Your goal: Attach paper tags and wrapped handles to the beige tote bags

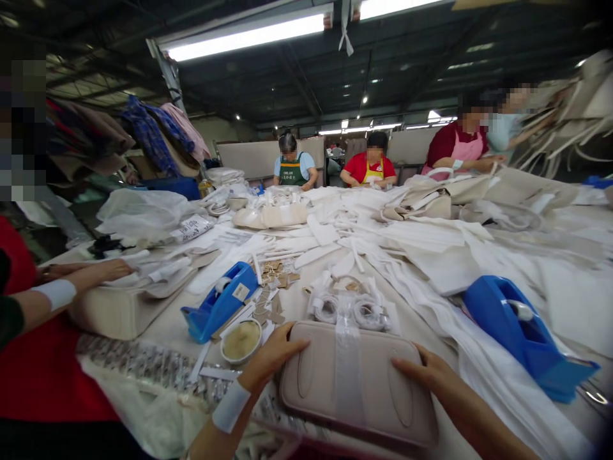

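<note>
The beige padded rectangular case [383, 390] lay with its long axis crosswise before the person, the left hand [272, 358] and right hand [426, 377], both open, resting on opposite ends, neither clearly nearer.

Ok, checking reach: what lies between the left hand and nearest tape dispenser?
Head view: a round tub with yellowish contents, between the left hand and the blue tape dispenser.

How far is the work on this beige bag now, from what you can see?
Done: a clear tape strip already crosses the beige padded bag. In hand: the left hand and right hand rest on its edges. Left: white coils in clear plastic lie beside it, seemingly untouched.
</note>
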`<state>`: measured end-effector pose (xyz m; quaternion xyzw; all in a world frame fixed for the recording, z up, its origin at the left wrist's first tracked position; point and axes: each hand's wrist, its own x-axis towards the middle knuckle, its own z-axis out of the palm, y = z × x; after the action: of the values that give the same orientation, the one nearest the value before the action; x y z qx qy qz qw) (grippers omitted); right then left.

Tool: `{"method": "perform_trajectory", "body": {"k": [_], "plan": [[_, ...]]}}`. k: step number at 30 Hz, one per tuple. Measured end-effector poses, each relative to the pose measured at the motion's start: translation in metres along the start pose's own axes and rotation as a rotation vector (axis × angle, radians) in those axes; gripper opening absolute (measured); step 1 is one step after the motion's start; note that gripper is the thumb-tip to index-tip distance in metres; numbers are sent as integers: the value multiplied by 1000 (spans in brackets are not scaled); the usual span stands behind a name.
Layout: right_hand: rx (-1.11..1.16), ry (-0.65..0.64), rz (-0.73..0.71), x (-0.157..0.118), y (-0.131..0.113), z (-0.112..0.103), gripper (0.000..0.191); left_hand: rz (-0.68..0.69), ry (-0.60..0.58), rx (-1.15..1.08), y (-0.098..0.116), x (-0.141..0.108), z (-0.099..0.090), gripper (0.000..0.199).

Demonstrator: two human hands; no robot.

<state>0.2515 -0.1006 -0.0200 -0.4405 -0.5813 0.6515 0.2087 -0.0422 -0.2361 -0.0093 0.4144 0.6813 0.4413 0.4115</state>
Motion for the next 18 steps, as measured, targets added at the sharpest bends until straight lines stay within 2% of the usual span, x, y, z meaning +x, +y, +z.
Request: {"method": "perform_trajectory", "body": {"k": [4, 8, 13, 15, 17, 18], "plan": [[35, -71, 40, 4, -4, -3, 59, -32, 30, 76, 8, 5, 2, 57], [52, -93, 30, 3, -7, -2, 61, -21, 19, 151, 8, -2, 3, 54], [24, -99, -20, -9, -12, 3, 58, -75, 88, 330, -3, -20, 0, 85], [32, -83, -30, -13, -12, 5, 58, 12, 149, 503, 8, -23, 4, 89], [42, -72, -47, -13, -10, 7, 59, 204, 202, 688, 32, -19, 17, 82], [33, -53, -58, -12, -8, 7, 59, 320, 191, 749, 47, -13, 27, 76]]}}
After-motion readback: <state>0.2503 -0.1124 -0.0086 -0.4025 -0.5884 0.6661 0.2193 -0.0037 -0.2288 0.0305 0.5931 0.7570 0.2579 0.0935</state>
